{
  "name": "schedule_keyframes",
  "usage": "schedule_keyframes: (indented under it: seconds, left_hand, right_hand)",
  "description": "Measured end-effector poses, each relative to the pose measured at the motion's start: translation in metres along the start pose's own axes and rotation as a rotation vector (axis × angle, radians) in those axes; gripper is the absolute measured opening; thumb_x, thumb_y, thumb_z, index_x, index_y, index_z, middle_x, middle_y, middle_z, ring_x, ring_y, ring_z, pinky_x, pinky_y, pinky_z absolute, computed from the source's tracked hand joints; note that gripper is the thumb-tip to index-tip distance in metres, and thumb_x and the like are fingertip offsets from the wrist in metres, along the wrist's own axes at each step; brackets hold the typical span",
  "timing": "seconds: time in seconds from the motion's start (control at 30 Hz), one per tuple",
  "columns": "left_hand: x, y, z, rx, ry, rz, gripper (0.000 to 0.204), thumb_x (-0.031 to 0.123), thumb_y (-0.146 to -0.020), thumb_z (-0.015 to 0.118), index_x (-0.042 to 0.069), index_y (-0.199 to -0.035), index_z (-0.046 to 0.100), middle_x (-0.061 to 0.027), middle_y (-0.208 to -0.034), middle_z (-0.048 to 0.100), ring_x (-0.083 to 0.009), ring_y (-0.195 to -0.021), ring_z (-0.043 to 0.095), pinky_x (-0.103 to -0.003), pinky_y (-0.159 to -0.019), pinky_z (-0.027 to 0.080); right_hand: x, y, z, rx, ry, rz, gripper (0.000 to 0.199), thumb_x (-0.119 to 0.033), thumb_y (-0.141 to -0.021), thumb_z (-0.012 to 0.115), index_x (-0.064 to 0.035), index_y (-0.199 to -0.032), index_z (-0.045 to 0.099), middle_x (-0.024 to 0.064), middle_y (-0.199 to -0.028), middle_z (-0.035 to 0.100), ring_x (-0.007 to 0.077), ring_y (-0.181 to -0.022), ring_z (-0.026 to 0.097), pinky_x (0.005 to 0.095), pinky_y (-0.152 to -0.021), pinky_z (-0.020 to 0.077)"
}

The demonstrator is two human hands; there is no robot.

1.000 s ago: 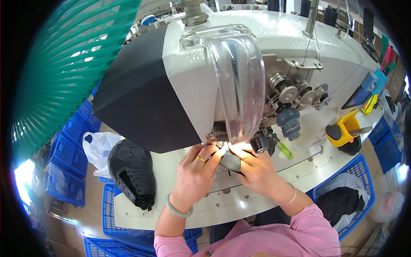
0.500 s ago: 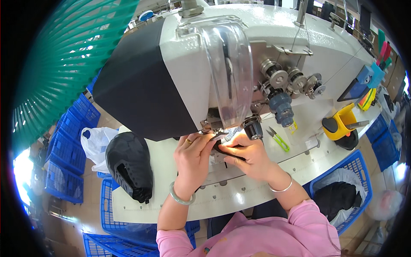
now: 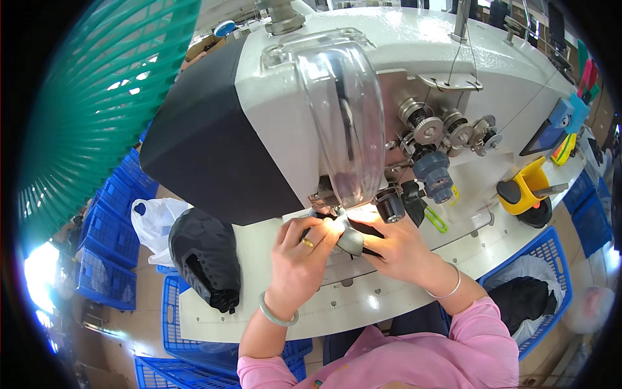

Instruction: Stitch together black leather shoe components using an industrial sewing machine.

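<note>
Both my hands are at the needle area of a white sewing machine [image 3: 267, 110] with a dark end cover. Between them is a small fabric piece [image 3: 350, 240], grey on one face and black on the other. My left hand [image 3: 303, 253] has its fingers bent and pressed onto the piece near the presser foot. My right hand [image 3: 403, 249] pinches the piece's other side, and black material [image 3: 413, 202] shows beyond that hand. Fingers and the clear guard [image 3: 350, 123] partly hide the needle. Green-handled thread snips [image 3: 435, 220] lie partly hidden beyond my right hand.
A black shoe upper [image 3: 204, 259] lies on the table's left side beside a white plastic bag [image 3: 155, 223]. At right stand a yellow holder [image 3: 528, 185] and a blue basket [image 3: 562, 285] with black cloth. A green fan guard [image 3: 97, 110] looms at upper left.
The piece has been turned so its grey face shows, and black material now appears beyond my right hand. My right hand has shifted right and nearer, partly covering the snips. The view has shifted slightly.
</note>
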State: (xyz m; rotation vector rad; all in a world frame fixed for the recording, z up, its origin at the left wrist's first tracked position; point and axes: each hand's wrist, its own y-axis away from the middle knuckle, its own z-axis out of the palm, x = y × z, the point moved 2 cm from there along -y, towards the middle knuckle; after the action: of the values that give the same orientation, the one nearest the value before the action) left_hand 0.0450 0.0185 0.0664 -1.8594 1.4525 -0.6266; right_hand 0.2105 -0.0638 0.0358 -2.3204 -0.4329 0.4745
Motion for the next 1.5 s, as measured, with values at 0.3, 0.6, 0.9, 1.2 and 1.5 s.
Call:
schedule_keyframes:
  seconds: [0.3,0.6,0.9,1.2,1.5]
  left_hand:
    - [0.001,-0.002,0.002,-0.004,0.006,-0.038,0.031,-0.001,-0.065,0.068,0.005,-0.096,0.069,-0.0055,-0.095,0.062,-0.0262,-0.089,0.061,-0.037,-0.075,0.053]
    - [0.008,-0.001,0.003,0.022,-0.122,0.041,0.028,-0.002,-0.067,0.068,0.003,-0.095,0.068,-0.0063,-0.087,0.061,-0.0262,-0.087,0.063,-0.035,-0.077,0.054]
    - [-0.002,0.000,0.000,0.050,0.224,-0.317,0.028,-0.004,-0.066,0.070,0.005,-0.093,0.070,-0.0065,-0.085,0.066,-0.0250,-0.076,0.064,-0.034,-0.066,0.053]
    - [0.016,0.005,0.007,0.092,-0.056,-0.127,0.032,-0.004,-0.064,0.070,0.005,-0.094,0.071,-0.0056,-0.095,0.066,-0.0254,-0.083,0.064,-0.034,-0.069,0.054]
    - [0.016,0.007,0.011,0.066,-0.085,-0.146,0.036,-0.004,-0.065,0.069,0.006,-0.099,0.069,-0.0045,-0.098,0.062,-0.0241,-0.082,0.062,-0.033,-0.067,0.053]
  right_hand:
    - [0.001,0.002,0.003,0.063,0.100,-0.047,0.038,-0.008,-0.060,0.073,-0.0077,-0.097,0.065,0.0057,-0.108,0.061,0.0301,-0.107,0.053,0.0446,-0.091,0.0419]
    - [0.002,0.004,0.002,0.099,0.085,-0.071,0.044,-0.005,-0.061,0.071,-0.0059,-0.104,0.065,0.0072,-0.112,0.061,0.0303,-0.105,0.055,0.0451,-0.091,0.0437]
    - [0.001,0.001,-0.002,0.076,0.101,-0.085,0.045,0.000,-0.061,0.067,-0.0050,-0.107,0.065,0.0062,-0.111,0.063,0.0267,-0.106,0.055,0.0440,-0.092,0.0448]
    - [-0.001,0.006,0.005,0.070,0.113,-0.036,0.043,-0.002,-0.064,0.068,-0.0045,-0.107,0.065,0.0068,-0.116,0.062,0.0278,-0.108,0.054,0.0451,-0.094,0.0441]
    - [-0.007,0.008,0.009,0.077,0.106,0.009,0.046,-0.004,-0.064,0.071,-0.0027,-0.109,0.064,0.0096,-0.119,0.060,0.0303,-0.110,0.052,0.0464,-0.094,0.0431]
